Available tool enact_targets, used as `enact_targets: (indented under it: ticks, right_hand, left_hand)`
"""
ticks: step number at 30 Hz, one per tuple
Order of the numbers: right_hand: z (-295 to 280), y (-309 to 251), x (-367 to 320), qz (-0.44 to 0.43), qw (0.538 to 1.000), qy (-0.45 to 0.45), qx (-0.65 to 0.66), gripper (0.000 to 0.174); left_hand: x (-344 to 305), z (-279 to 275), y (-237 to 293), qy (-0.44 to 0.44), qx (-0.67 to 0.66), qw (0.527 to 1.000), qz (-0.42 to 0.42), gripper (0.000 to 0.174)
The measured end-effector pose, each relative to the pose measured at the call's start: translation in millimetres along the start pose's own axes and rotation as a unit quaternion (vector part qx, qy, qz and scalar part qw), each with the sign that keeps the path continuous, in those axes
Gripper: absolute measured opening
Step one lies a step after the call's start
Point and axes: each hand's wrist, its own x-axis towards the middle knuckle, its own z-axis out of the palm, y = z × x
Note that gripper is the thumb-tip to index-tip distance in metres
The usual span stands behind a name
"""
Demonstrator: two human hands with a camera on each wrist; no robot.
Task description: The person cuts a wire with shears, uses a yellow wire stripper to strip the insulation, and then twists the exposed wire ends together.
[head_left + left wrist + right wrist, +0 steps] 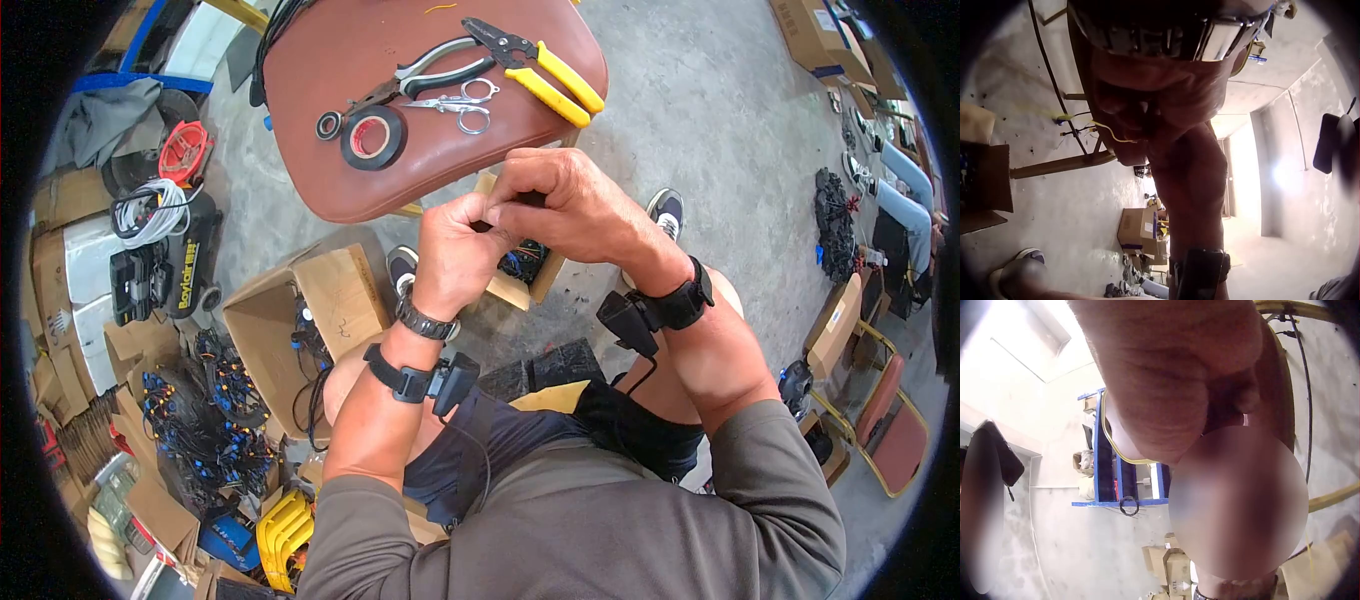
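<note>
In the head view my left hand (pixel 455 250) and right hand (pixel 575 205) meet in front of the stool's near edge, fingertips together. A thin yellow wire (pixel 1109 130) comes out from between the fingers in the left wrist view; both hands pinch at it, and the curled fingers hide the rest. Beyond the hands, on the brown padded stool (pixel 330 60), lie a roll of black tape (pixel 396 137), folding scissors (pixel 450 103), pliers with black-and-grey handles (pixel 440 60) and yellow-handled wire strippers (pixel 555 85). A small metal ring (pixel 328 125) sits beside the tape.
An open cardboard box (pixel 270 310) stands on the floor at left, near a heap of black cables (pixel 205 410) with blue ends. A smaller box of cables (pixel 525 265) sits below the hands. Red-padded chairs (pixel 895 440) are at right.
</note>
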Motion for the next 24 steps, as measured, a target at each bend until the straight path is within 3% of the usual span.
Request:
enact_targets:
  ticks: [6, 9, 12, 18, 24]
  right_hand:
    - [-7.0, -6.3, -0.1, 0.074, 0.995, 0.007, 0.070, 0.009]
    - [-13.0, -6.4, 0.8, 0.096, 0.992, 0.009, 0.083, 0.008]
    - [-15.2, -4.8, 1.7, 0.115, 0.988, 0.008, 0.101, 0.007]
    - [-14.1, -4.6, 2.7, 0.126, 0.983, 0.017, 0.136, 0.010]
    - [-11.1, 0.3, 2.9, 0.131, 0.977, 0.011, 0.169, 0.013]
  left_hand:
    - [-0.2, 3.8, -4.4, 0.011, -0.059, 0.998, 0.017, 0.011]
    - [-0.6, -3.2, 0.7, -0.036, -0.118, 0.991, -0.048, 0.013]
    - [-0.9, 2.7, 11.4, -0.029, -0.195, 0.979, -0.051, 0.012]
    - [-0.2, -6.9, 2.3, -0.097, -0.192, 0.976, -0.020, 0.022]
    - [-0.2, -10.0, 3.8, -0.100, -0.150, 0.983, -0.031, 0.021]
